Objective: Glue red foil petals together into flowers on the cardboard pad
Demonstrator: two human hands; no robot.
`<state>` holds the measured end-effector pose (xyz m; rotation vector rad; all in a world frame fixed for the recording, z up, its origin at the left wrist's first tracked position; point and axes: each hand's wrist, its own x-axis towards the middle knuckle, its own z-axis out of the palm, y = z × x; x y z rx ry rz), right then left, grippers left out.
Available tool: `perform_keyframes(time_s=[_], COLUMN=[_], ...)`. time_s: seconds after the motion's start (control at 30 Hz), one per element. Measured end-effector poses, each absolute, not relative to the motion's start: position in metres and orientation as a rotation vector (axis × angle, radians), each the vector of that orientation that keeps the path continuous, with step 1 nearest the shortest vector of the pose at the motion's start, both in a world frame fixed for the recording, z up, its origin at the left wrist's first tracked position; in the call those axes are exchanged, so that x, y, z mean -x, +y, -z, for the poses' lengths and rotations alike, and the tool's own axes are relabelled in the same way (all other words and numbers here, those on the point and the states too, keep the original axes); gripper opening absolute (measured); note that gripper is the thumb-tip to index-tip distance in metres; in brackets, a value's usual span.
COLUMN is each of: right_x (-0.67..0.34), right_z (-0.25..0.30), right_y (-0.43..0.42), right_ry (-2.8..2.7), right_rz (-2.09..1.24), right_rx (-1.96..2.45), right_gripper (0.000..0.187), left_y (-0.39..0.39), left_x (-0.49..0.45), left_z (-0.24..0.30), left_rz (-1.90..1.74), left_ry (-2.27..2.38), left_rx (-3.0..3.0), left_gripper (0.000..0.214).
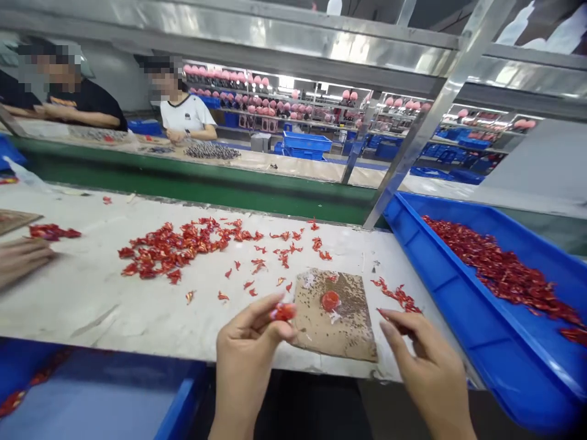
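Observation:
My left hand (250, 351) is closed, with thumb and fingers pinching a small shiny red plastic part (284, 312) above the left edge of a cardboard pad. To the right, my right hand (426, 360) is closed in a pinch; a thin dark red tip (381, 313) shows at its fingertips, too small to name surely. Between my hands lies the speckled cardboard pad (353, 342), bearing a round orange-red lump (331, 300) and white smears. Beyond my right fingertips is a short row of red parts (401, 298) on the white tabletop.
A pile of red parts (183, 244) spreads across the table (92, 293). A blue bin (426, 269) holding many red parts stands at right, another blue bin (114, 391) below left. A co-worker's hand (22, 260) rests at far left. A metal post (413, 134) rises behind; people sit opposite.

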<state>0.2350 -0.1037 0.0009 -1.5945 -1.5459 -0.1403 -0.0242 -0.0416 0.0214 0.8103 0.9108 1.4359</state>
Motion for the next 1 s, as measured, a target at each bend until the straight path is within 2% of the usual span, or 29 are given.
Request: perform_keyframes(time_s=[0.03,0.2,0.37,0.57,0.67,0.83,1.0], right_x=[-0.218,-0.161,-0.161,-0.169,-0.170,-0.170,-0.167], right_z=[-0.017,-0.068,-0.070,-0.076,-0.081,-0.086,-0.086], right_y=[-0.112,-0.130,-0.122,-0.117,-0.113,-0.109,-0.118], right_ry=[-1.586,-1.774,-1.725,-1.945,-2.016,-2.012,-1.940], right_rz=[0.114,-0.120,-0.109,-0.132,-0.192,-0.262,-0.396], right_rx=[1.498,1.147,1.173,1.158,1.169,1.227,1.365], right_gripper=[0.015,0.037,0.037,0.043,0.037,0.015,0.010], left_y=[-0.053,-0.080,-0.076,-0.072,-0.071,-0.072,-0.077], left_x=[0.015,-0.005,-0.007,-0.004,-0.001,0.003,-0.001], left_z=[-0.027,-0.043,-0.037,-0.033,-0.032,-0.031,-0.028], left_rz=[-1.352,-1.058,-1.015,-0.971,-0.978,-0.917,-0.926], left_ry=[0.862,0.676,0.617,0.548,0.528,0.583,0.581], left_rx=[-0.797,-0.794,-0.712,-0.683,-0.676,-0.767,-0.869], left_gripper=[0.044,0.035,0.031,0.034,0.039,0.036,0.028])
